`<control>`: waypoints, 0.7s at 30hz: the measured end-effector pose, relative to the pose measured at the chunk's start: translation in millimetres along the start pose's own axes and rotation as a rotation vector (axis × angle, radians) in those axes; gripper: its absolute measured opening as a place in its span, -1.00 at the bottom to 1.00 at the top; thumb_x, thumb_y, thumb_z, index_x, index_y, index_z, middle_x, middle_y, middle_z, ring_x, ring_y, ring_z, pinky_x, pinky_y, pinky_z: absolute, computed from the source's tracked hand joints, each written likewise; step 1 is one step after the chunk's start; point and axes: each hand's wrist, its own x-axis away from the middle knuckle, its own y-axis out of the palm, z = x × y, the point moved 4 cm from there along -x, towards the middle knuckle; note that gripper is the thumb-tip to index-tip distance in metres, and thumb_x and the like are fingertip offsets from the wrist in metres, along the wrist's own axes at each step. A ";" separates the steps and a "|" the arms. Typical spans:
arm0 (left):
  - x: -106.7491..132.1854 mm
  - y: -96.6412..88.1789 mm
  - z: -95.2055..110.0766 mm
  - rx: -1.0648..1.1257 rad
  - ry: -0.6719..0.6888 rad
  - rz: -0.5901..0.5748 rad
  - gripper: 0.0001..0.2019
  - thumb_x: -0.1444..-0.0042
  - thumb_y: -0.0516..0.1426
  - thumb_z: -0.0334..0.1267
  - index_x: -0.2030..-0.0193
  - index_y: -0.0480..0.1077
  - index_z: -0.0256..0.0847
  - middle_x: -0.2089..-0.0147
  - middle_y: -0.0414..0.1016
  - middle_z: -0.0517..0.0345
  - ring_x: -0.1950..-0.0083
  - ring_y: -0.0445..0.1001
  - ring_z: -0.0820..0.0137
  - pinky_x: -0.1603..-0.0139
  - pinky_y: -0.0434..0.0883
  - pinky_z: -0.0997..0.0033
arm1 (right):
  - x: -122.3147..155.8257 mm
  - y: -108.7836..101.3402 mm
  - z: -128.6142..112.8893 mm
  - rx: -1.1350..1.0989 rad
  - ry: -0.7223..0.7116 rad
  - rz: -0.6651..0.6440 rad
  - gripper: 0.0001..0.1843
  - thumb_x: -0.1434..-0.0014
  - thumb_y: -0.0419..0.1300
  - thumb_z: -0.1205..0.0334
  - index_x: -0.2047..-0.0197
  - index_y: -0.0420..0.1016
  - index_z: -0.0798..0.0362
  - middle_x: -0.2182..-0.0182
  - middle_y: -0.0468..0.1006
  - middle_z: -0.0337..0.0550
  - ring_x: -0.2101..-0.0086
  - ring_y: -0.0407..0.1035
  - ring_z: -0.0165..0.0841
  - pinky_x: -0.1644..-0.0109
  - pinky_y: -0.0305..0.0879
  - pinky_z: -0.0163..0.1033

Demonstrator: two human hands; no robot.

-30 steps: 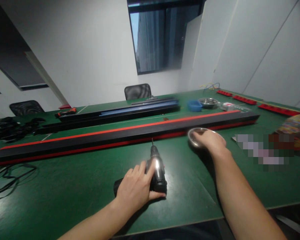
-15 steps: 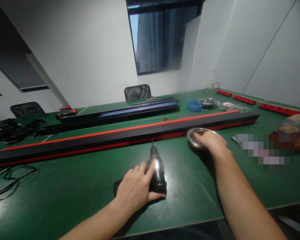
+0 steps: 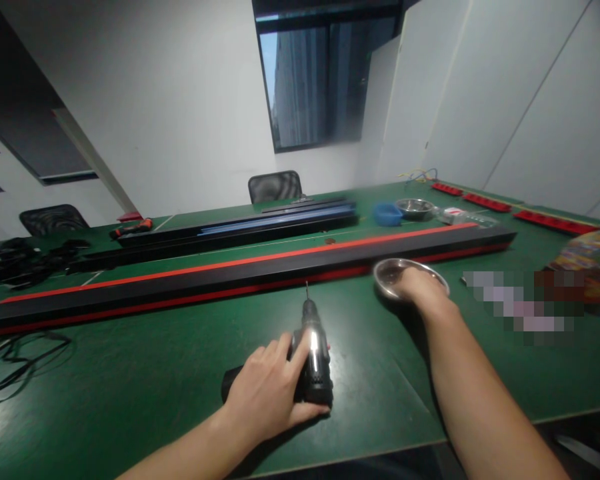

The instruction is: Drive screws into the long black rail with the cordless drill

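Observation:
My left hand (image 3: 267,393) is wrapped round a black and silver cordless drill (image 3: 313,353) that lies on the green table (image 3: 130,373), its bit pointing away at a long black bar with red strips (image 3: 220,275). My right hand (image 3: 420,287) reaches into a small shallow metal dish (image 3: 393,272) just in front of that bar. Its fingers curl down into the dish; whether they hold anything is hidden.
A second long dark bar (image 3: 240,227) lies further back. A blue tub (image 3: 387,213) and a metal bowl (image 3: 416,208) stand at the back right, red strips (image 3: 555,222) along the right edge. Black cables (image 3: 15,347) trail at the left. An orange tool (image 3: 133,227) lies far left.
My right hand has dipped a little deeper into the dish. The left hand and drill have barely shifted; the view moved slightly.

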 end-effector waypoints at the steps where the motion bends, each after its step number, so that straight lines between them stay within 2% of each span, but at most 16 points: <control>1: 0.4 -0.2 0.4 -0.001 0.012 -0.003 0.09 -0.01 0.23 0.41 -0.54 -0.10 -0.07 -0.15 0.38 -0.12 0.00 0.46 0.03 -0.01 0.49 -0.01 | 0.4 0.0 -1.0 0.002 -0.004 -0.002 -0.44 -0.09 0.34 -0.04 -0.03 0.65 0.22 0.00 0.59 0.32 -0.04 0.50 0.06 -0.13 0.41 0.01; 8: 0.8 -4.9 -0.6 0.010 0.103 -0.025 0.04 -0.06 0.19 0.39 -0.53 -0.06 -0.11 -0.19 0.38 -0.18 -0.05 0.45 0.00 -0.04 0.46 -0.01 | 1.3 0.4 -2.1 -0.007 -0.028 0.013 -0.42 -0.10 0.34 -0.07 -0.01 0.65 0.26 0.03 0.61 0.35 -0.02 0.52 0.06 -0.11 0.41 0.01; 15: -2.5 -17.4 -8.8 0.039 0.194 -0.054 0.01 -0.07 0.23 0.34 -0.52 -0.02 -0.09 -0.27 0.36 -0.14 -0.13 0.41 0.02 -0.13 0.42 0.02 | 1.4 -0.1 -4.2 -0.011 -0.050 0.060 -0.45 -0.09 0.33 -0.11 0.05 0.67 0.20 0.12 0.63 0.31 0.04 0.55 0.00 -0.09 0.41 -0.01; 18: -0.7 -37.4 -3.8 0.055 0.220 -0.060 -0.07 -0.07 0.26 0.31 -0.47 0.10 -0.06 -0.26 0.38 -0.11 -0.16 0.39 0.00 -0.19 0.38 -0.04 | 4.8 -1.8 -7.0 -0.019 -0.077 0.041 -0.47 -0.13 0.30 -0.07 0.00 0.66 0.18 0.08 0.62 0.29 0.00 0.53 -0.01 -0.12 0.39 -0.02; 21: 0.9 -77.0 14.0 0.088 0.328 -0.035 -0.28 -0.22 0.18 0.21 -0.43 0.17 0.00 -0.26 0.40 -0.04 -0.18 0.40 0.06 -0.19 0.39 0.00 | 7.0 -3.3 -8.7 -0.023 -0.083 0.030 -0.45 -0.16 0.26 -0.04 -0.09 0.62 0.17 -0.01 0.60 0.29 -0.07 0.49 0.02 -0.16 0.37 0.01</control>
